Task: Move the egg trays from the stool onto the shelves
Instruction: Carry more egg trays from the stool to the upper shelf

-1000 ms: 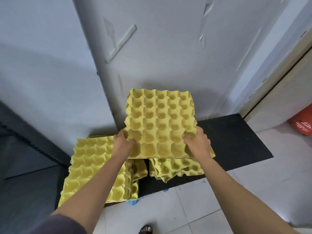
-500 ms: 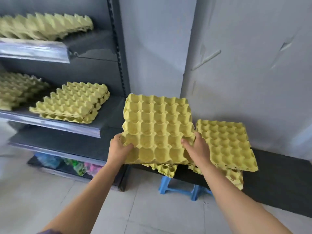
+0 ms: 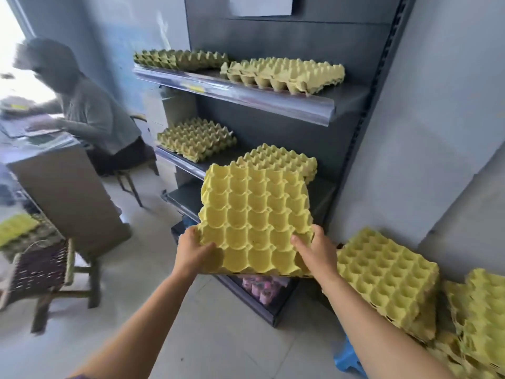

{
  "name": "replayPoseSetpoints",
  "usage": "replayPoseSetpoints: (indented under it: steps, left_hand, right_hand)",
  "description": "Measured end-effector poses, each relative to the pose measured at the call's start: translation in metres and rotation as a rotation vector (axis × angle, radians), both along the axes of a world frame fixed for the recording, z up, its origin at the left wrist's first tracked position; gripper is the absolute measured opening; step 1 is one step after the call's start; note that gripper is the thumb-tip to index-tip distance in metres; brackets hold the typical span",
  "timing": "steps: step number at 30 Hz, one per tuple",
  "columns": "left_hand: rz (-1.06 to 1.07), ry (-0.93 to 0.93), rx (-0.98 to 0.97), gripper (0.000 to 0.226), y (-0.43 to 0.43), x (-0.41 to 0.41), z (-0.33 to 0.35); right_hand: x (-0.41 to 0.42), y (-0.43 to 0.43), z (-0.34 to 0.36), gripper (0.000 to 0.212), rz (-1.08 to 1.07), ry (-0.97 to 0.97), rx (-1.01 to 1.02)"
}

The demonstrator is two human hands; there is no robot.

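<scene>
I hold a yellow egg tray in the air in front of the dark grey shelves. My left hand grips its near left corner and my right hand grips its near right corner. Stacks of yellow egg trays remain on the blue stool at the lower right. Several trays lie on the shelves: one on the top shelf, one on the middle shelf just behind the held tray, others to the left.
A person sits at a desk on the left. A woven stool with green trays stands at the lower left. The bottom shelf holds pink items. A grey wall rises on the right.
I have turned left from the stool toward the shelves, carrying the tray with both hands. The shelves now fill the middle of the view and the stool stacks sit at the right.
</scene>
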State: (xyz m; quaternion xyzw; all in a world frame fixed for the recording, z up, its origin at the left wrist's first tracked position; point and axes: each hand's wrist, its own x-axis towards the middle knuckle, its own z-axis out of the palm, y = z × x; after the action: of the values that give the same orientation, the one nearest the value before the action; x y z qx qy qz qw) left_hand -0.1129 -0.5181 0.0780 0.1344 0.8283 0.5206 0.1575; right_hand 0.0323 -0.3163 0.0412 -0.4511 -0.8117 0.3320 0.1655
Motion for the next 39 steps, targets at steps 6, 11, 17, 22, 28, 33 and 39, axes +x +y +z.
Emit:
replayPoseSetpoints:
  steps: [6,11,17,22,28,33,39]
  left_hand:
    - [0.013,0.008,-0.047,0.017,-0.031,-0.094,0.001]
    - [-0.003,0.013,-0.058,0.035,-0.022,-0.165,-0.004]
    - [-0.018,0.012,-0.009,0.053,0.019,-0.257,-0.01]
    - [-0.015,-0.016,0.056,0.045,0.059,-0.336,-0.003]
    - [0.013,-0.105,0.09,0.051,0.092,-0.424,-0.004]
    - [0.055,-0.17,0.001,0.069,0.118,-0.541,-0.061]
    - [-0.065,-0.151,-0.029,0.074,0.151,-0.649,-0.056]
  right_hand:
    - [-0.089,-0.03,0.005,0.061,0.051,0.022,0.005]
    - [-0.153,-0.019,0.006,0.073,0.05,0.012,0.036]
    - [-0.244,0.027,0.001,0.058,0.015,0.029,0.065]
    - [-0.325,0.068,0.004,0.05,0.004,0.027,0.089]
    - [-0.413,0.102,0.006,0.051,0.007,0.036,0.05]
    - [-0.479,0.12,0.002,0.05,-0.026,0.038,0.059]
    - [-0.565,0.125,-0.006,0.047,-0.162,0.028,0.089]
